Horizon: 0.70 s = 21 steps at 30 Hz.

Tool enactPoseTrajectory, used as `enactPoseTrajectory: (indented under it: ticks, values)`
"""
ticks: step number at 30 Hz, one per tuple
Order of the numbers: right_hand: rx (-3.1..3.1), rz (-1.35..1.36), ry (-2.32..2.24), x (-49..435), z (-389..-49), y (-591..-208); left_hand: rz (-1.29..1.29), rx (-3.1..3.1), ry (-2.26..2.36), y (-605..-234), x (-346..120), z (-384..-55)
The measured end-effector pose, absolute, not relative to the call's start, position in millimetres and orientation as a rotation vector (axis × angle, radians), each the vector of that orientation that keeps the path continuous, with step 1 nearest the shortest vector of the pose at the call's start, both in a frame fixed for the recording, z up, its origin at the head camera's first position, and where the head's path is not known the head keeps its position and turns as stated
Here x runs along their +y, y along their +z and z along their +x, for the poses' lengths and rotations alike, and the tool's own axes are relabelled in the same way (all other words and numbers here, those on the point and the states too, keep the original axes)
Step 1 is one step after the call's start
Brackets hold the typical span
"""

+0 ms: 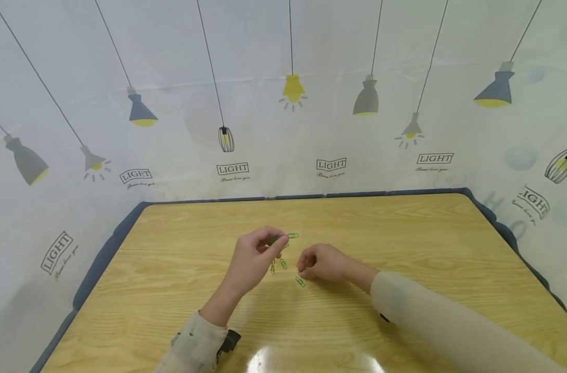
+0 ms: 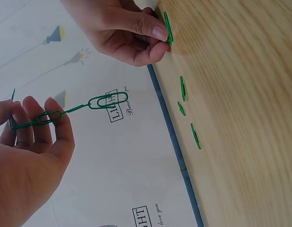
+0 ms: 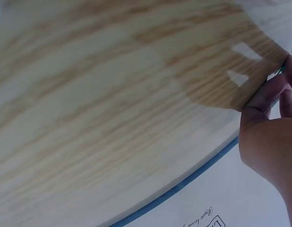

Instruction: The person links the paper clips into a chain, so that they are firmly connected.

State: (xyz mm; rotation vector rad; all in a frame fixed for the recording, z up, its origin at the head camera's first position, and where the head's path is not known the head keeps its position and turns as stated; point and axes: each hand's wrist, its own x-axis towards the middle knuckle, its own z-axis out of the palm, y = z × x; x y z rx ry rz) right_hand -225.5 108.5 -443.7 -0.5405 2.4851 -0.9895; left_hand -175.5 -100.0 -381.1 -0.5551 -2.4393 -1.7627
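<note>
My left hand (image 1: 257, 259) is raised over the table and pinches one end of a chain of linked green paper clips (image 2: 108, 100). The chain hangs from the fingertips; in the head view its lower part (image 1: 273, 267) shows below the hand. Down at the tabletop, my right hand (image 1: 327, 261) pinches the end of a single green paper clip (image 1: 300, 281) between thumb and fingers. Only bits of green (image 3: 281, 69) show at its fingertips in the right wrist view. Loose green paper clips (image 1: 283, 263) (image 2: 196, 136) lie on the wood between the hands and just beyond the left hand.
The wooden table (image 1: 171, 290) has a dark blue edge (image 1: 125, 228). Behind and beside it hangs a pale curtain (image 1: 264, 41) printed with lamps. Light reflects off the table's near side.
</note>
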Motion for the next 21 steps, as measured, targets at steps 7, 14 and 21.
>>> enactPoseTrajectory:
  ticks: [7,14,21]
  values:
    - [2.477,-0.533,-1.003,108.8,-225.2,-443.7,-0.538,-2.454,-1.758,-380.5,-101.3,-175.3]
    - [2.378,-0.455,-1.138,116.9,-229.5,-442.0,-0.537,-2.461,-1.76,-380.3,-102.2,-175.8]
    - [2.313,-0.364,-1.251,126.3,-235.4,-435.8,-0.518,-2.479,-1.768,-377.4,-102.9,-175.8]
